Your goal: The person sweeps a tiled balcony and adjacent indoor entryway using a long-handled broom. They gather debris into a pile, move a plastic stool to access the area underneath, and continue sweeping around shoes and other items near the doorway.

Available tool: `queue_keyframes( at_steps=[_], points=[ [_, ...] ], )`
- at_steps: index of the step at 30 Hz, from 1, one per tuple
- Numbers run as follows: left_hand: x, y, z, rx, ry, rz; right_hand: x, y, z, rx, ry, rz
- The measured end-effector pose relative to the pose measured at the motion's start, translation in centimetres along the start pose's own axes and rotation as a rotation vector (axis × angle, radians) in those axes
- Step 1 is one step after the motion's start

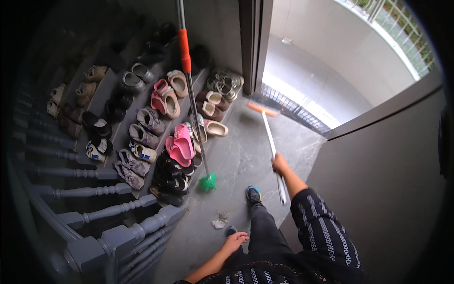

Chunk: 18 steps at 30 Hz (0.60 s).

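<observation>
My right hand (281,164) grips the white handle of a floor brush (268,131). Its orange head (261,109) is beside the threshold of the open doorway, and the handle's tail end points back towards me. Low in front of my body, my left hand (235,242) hangs by my thigh with fingers extended and nothing in it. A small heap of dust and pale scraps (221,220) lies on the grey tiled floor (244,156), near my left shoe (231,231).
Shoes and clogs, among them pink clogs (181,142), cover the stair steps at left. A metal pole (193,96) with a green bristle end (208,182) slants across them. Grey balusters (142,229) stand lower left. A dark door (376,170) stands at right, by the doorway.
</observation>
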<state>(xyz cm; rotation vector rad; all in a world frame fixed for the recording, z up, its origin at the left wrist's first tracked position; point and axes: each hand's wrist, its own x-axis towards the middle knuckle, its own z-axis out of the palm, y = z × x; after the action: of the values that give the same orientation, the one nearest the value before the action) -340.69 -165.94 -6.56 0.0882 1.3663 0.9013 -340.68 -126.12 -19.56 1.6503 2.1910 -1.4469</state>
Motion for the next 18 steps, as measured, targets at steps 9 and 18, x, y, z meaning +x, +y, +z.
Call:
queue_keyframes(
  at_steps=[9, 18],
  points=[
    [3.3, 0.8, 0.3, -0.146, 0.140, 0.004, 2.9, -6.2, 4.7, -0.289, -0.350, 0.133],
    [13.0, 27.2, -18.7, 0.290, 1.048, 0.813, -14.8, 0.5, -1.9, -0.688, -0.766, 0.097]
  ],
)
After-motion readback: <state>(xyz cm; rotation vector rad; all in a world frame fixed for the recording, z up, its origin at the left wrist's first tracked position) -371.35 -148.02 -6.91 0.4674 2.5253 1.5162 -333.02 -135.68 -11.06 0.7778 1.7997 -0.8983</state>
